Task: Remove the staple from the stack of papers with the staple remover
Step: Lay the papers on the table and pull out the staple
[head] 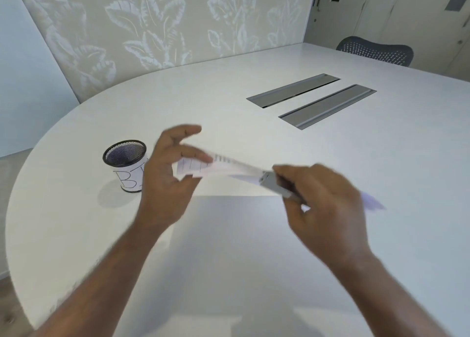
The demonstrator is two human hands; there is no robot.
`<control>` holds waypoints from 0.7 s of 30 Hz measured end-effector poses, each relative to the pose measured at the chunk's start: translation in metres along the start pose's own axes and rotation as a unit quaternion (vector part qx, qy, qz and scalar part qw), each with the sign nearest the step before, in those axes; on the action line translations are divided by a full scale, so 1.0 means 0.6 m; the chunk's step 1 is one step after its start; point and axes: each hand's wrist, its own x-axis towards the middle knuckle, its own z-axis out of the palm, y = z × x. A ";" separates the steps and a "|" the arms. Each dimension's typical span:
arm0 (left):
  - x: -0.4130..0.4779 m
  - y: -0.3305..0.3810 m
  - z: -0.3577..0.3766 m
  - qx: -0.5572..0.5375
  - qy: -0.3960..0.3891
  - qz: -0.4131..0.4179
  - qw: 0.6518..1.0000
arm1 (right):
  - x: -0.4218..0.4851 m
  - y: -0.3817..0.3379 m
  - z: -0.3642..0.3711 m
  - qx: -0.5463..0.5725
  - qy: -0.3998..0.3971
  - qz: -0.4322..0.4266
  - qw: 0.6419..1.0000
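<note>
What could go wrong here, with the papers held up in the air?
The white paper stack is stretched above the white table between the left hand and the grey metal staple remover in the right hand; pulling could tear a corner. The freed staple might drop unseen; blur hides it.

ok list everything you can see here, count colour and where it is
table: one, white, rounded near end, fills most of the view
papers: one blurred stack, white with dark marks, held above the table between both hands
staple remover: one, grey, at the papers' right end
mesh cup: one, black with a white label, on the table left of the hands
cable trays: two, grey, set into the table, far right
chair: one, dark mesh back, behind the far edge
wall panel: one, beige, pale leaf pattern, far left
left hand: one, pinching the papers' left end
right hand: one, gripping the staple remover
</note>
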 end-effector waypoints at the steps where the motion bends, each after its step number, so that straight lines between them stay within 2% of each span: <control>1: -0.021 -0.014 0.003 -0.003 0.004 -0.025 1.000 | -0.016 -0.008 0.007 -0.008 -0.016 0.008 1.000; 3: -0.061 -0.041 0.004 -0.016 0.000 -0.074 0.997 | -0.047 -0.024 0.020 -0.015 -0.057 0.028 0.998; 6: -0.101 -0.073 -0.007 -0.021 -0.049 -0.134 0.990 | -0.085 -0.040 0.033 0.002 -0.146 0.059 0.988; 8: -0.117 -0.088 -0.018 -0.017 -0.090 -0.164 0.982 | -0.101 -0.044 0.038 0.049 -0.221 0.137 0.964; 10: -0.128 -0.099 -0.028 -0.016 -0.120 -0.196 0.973 | -0.106 -0.035 0.046 0.169 -0.286 0.281 0.900; 12: -0.132 -0.109 -0.036 -0.005 -0.141 -0.217 0.966 | -0.106 -0.016 0.063 0.253 -0.305 0.378 0.837; 16: -0.134 -0.113 -0.044 -0.005 -0.169 -0.264 0.949 | -0.093 0.009 0.109 0.372 -0.355 0.438 0.738; 21: -0.146 -0.109 -0.038 -0.017 -0.057 -0.334 0.941 | -0.093 0.012 0.149 0.473 -0.348 0.498 0.639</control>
